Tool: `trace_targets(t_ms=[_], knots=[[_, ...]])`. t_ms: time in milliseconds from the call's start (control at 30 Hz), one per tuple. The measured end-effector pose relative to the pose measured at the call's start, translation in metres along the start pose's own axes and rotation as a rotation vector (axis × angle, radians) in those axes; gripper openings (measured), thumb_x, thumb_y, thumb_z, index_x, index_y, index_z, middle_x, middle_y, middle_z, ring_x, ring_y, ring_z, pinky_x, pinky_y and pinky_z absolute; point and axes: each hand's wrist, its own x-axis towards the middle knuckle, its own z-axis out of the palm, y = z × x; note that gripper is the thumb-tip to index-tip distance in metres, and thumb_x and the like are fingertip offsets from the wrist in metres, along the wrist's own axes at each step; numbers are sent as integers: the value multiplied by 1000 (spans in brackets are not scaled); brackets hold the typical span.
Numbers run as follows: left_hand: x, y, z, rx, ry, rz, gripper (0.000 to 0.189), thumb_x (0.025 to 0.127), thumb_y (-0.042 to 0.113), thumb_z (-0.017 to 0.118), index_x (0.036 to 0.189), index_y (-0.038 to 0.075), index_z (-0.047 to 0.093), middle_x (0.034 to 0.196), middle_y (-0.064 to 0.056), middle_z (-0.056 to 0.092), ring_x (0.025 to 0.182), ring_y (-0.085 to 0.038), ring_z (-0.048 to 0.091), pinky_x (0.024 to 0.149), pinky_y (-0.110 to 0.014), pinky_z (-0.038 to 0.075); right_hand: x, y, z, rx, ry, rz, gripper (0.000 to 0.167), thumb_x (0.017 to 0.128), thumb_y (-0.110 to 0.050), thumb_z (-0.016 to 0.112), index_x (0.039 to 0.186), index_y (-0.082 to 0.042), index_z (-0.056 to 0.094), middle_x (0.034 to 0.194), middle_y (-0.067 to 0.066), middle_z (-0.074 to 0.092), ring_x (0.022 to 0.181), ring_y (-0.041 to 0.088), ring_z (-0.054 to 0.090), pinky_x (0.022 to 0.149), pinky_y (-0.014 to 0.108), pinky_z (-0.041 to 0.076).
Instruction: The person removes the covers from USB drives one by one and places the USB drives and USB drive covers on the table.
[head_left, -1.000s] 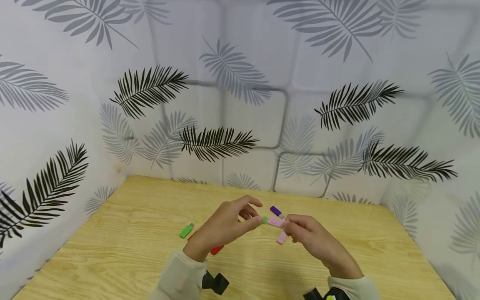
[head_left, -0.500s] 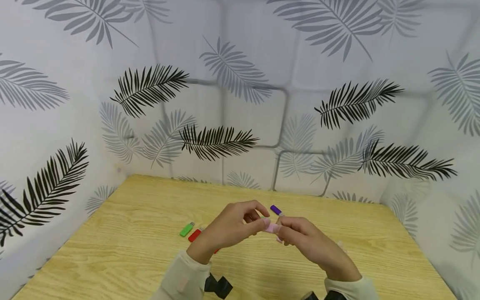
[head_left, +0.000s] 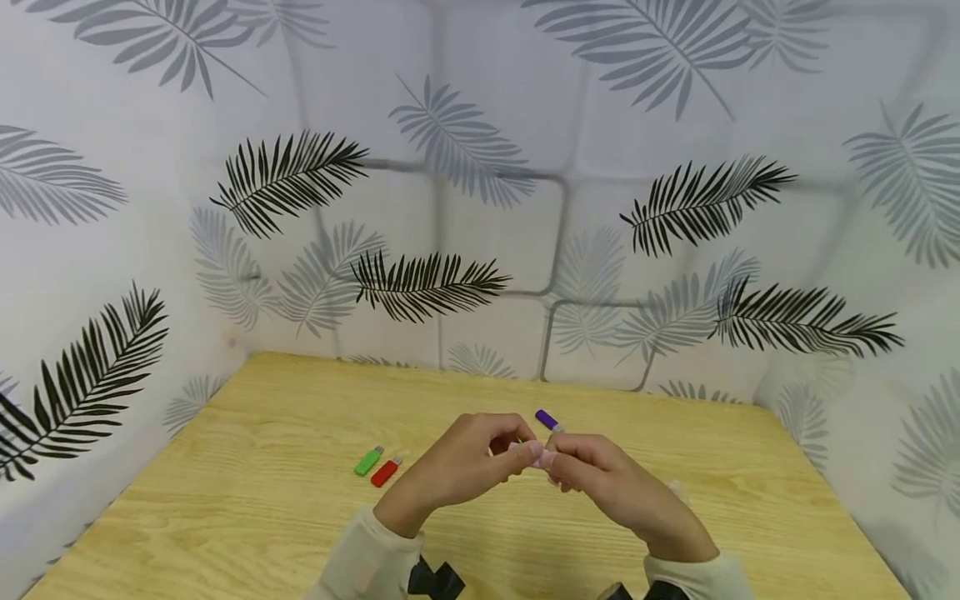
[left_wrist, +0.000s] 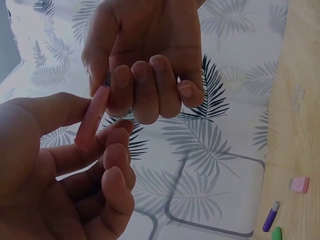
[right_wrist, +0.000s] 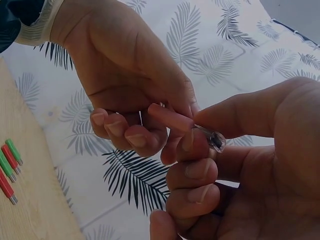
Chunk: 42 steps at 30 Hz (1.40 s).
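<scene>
A pink USB stick (right_wrist: 170,118) is held between both hands above the table. My left hand (head_left: 461,462) pinches its pink body between thumb and forefinger, as the left wrist view shows. My right hand (head_left: 615,487) pinches the other end, where the metal plug (right_wrist: 202,130) shows. A small clear piece (right_wrist: 217,142) sits at that end, against the right fingers. In the head view the fingers of both hands almost meet and cover most of the stick. Behind them on the table lies a purple USB stick (head_left: 547,419).
Left of the hands, a green USB stick (head_left: 368,462) and a red USB stick (head_left: 386,472) lie on the wooden table (head_left: 247,500). A second pink stick (left_wrist: 300,184) and a green one (left_wrist: 276,233) rest near the purple stick. Small clear pieces (left_wrist: 298,97) lie farther right. Leaf-patterned cloth (head_left: 480,208) surrounds the table.
The hands have drawn together. My left fingers have closed onto the pink USB stick, which showed between the hands a second ago. The right hand has shifted slightly left and down.
</scene>
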Motion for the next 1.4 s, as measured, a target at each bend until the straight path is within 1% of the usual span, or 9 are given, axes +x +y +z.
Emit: trace_targets(t_ms=[133,267,367,600,833,967,1133,1300,1400], knots=[[1,3,0,-16,-18,31,21,100,33,53,89,21,66,73,5,59,60,-10,52,53,-24,43,0,-2,0,-1,9,-5,34,104,-19,43,80,4,46,79,7,43,75,24,44,68,31,39],[0,5,1,-19,-28,51,22,101,30,52,88,17,65,71,5,57,57,-9,49,52,-23,42,-2,-4,0,18,9,-7,31,104,-19,44,79,0,47,78,8,42,75,23,43,68,31,38],[-2,6,2,-9,-22,52,22,101,29,52,87,16,64,71,5,57,57,-9,48,53,-23,41,-3,-4,0,20,12,-17,29,104,-17,44,79,-4,48,78,8,43,75,24,43,67,33,38],[-5,5,1,10,-16,51,24,101,29,52,84,17,62,68,6,52,55,-6,42,54,-22,38,-1,-2,2,31,31,-8,30,104,-17,45,80,1,52,78,6,47,75,22,45,68,31,40],[-5,5,-1,23,-16,50,24,102,29,50,83,18,60,61,7,44,50,-5,34,53,-21,35,2,-2,3,32,56,-18,33,104,-18,43,77,1,48,75,14,44,72,26,43,67,33,38],[-5,6,-3,25,-16,45,26,103,30,48,83,18,59,59,6,40,49,-6,30,53,-22,34,4,-2,3,7,84,-7,32,104,-19,44,77,-1,50,75,10,47,75,24,47,70,33,42],[-5,6,-4,31,-21,32,26,103,30,47,84,18,60,58,6,40,48,-7,29,52,-22,34,4,-2,3,7,96,14,31,103,-19,46,78,-1,52,76,4,50,77,19,51,74,35,45],[-5,6,-4,43,-15,48,27,103,29,46,85,15,61,58,5,40,48,-6,30,51,-22,32,5,-2,3,20,103,4,31,103,-18,47,77,-1,50,74,11,45,75,17,52,75,35,47],[-5,6,-5,46,-11,54,27,103,29,47,85,15,61,59,5,39,48,-6,30,51,-22,31,4,-3,3,17,115,18,33,102,-19,48,76,0,50,74,9,46,77,18,52,75,34,47]])
